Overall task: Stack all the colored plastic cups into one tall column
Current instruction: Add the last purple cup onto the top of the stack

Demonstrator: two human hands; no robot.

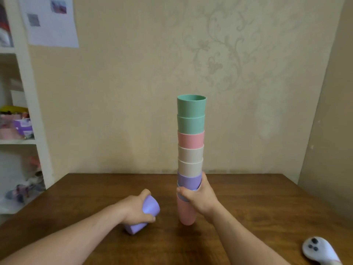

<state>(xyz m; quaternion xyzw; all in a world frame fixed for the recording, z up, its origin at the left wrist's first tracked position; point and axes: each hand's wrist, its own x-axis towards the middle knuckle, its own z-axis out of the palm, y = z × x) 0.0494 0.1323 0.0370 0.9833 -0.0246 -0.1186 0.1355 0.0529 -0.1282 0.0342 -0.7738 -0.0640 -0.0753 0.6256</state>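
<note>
A tall column of nested cups (191, 142) rises at the table's middle: two green on top, then pink, two cream, purple, a pale blue rim, and a pink cup (186, 215) at the bottom. My right hand (198, 197) grips the column low down, around the purple and blue cups. To the left, my left hand (137, 207) holds a single purple cup (147, 211) tilted on its side, its base pointing up and right, low over the table.
The brown wooden table (248, 207) meets a patterned beige wall behind. A white controller (319, 249) lies at the front right corner. White shelves (24, 131) with clutter stand at the left.
</note>
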